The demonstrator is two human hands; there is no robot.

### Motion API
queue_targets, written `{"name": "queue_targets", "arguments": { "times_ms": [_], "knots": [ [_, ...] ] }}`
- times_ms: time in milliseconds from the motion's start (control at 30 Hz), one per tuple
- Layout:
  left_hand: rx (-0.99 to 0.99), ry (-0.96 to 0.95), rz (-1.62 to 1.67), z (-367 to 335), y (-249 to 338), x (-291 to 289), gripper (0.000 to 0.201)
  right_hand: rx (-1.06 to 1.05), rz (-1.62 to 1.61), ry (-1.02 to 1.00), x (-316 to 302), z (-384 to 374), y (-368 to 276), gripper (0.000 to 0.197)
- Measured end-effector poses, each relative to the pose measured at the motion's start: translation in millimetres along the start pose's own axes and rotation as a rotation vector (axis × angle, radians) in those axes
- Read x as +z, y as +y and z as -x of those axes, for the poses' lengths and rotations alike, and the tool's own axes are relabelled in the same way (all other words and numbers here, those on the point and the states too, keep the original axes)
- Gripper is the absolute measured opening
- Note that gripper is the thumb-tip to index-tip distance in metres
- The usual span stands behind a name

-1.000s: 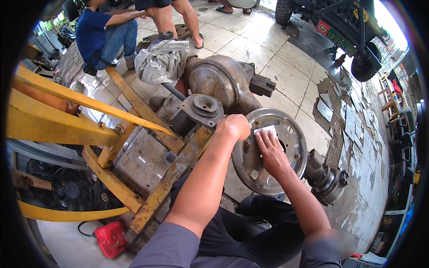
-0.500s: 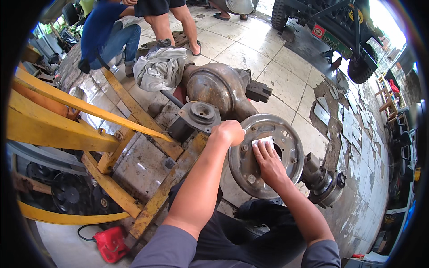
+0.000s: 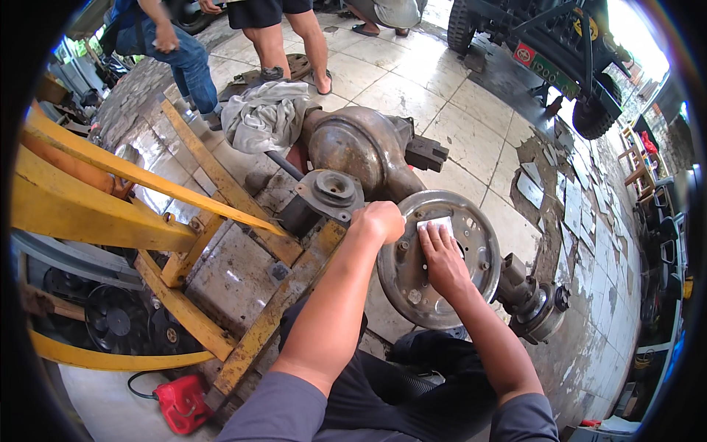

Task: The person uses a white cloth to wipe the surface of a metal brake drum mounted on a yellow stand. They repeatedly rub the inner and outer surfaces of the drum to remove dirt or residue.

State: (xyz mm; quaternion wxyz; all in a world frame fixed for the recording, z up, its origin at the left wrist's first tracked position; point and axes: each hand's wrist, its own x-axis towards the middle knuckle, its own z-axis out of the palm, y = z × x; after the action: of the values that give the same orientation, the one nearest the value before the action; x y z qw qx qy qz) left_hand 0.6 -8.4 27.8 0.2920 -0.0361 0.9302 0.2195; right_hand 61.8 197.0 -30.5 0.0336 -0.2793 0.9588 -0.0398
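A round grey metal brake backing plate (image 3: 412, 291) with raised rim, bolts and a central hole stands in front of me, tilted, at the end of an axle. My right hand (image 3: 444, 259) lies on its face, fingers together and nearly straight, pressing a folded white sheet (image 3: 436, 223) against the metal. At the plate's left rim, my left hand (image 3: 379, 221) is closed. A small white bit shows at its fingers; what it grips is otherwise hidden. Behind the plate, the bulging brown axle housing (image 3: 353, 144) rests with a grey cloth (image 3: 266, 116) beside it.
A yellow steel frame (image 3: 110, 210) fills the left, with a flanged metal part (image 3: 331, 190) near its end. A red container (image 3: 182, 404) sits at lower left. Right of the plate is a hub-like part (image 3: 537, 306). Broken tiles (image 3: 571, 206) lie at right; people and a vehicle (image 3: 552, 55) are behind.
My right hand and the white sheet have slid slightly upward on the plate. My left hand stays near the rim. The crouching person at far left has risen and shifted.
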Motion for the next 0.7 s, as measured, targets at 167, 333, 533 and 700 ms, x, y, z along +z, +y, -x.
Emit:
{"name": "queue_targets", "arguments": {
  "times_ms": [167,333,533,700],
  "knots": [
    [0.02,0.002,0.008,-5.6,-4.3,1.5,0.04,-0.025,0.002,-0.032,2.5,13.4,-2.0,0.062],
    [0.064,-0.01,0.039,3.1,-2.8,-1.3,0.046,0.022,0.022,-0.012,-1.5,1.8,-3.4,0.062],
    [0.045,-0.013,0.072,11.0,-1.4,-5.2,0.045,-0.012,0.002,-0.035,1.5,7.7,-4.7,0.064],
    [0.06,-0.02,0.053,6.8,-2.8,-4.9,0.045,-0.02,0.029,-0.022,1.3,5.0,-3.7,0.064]
  ]
}}
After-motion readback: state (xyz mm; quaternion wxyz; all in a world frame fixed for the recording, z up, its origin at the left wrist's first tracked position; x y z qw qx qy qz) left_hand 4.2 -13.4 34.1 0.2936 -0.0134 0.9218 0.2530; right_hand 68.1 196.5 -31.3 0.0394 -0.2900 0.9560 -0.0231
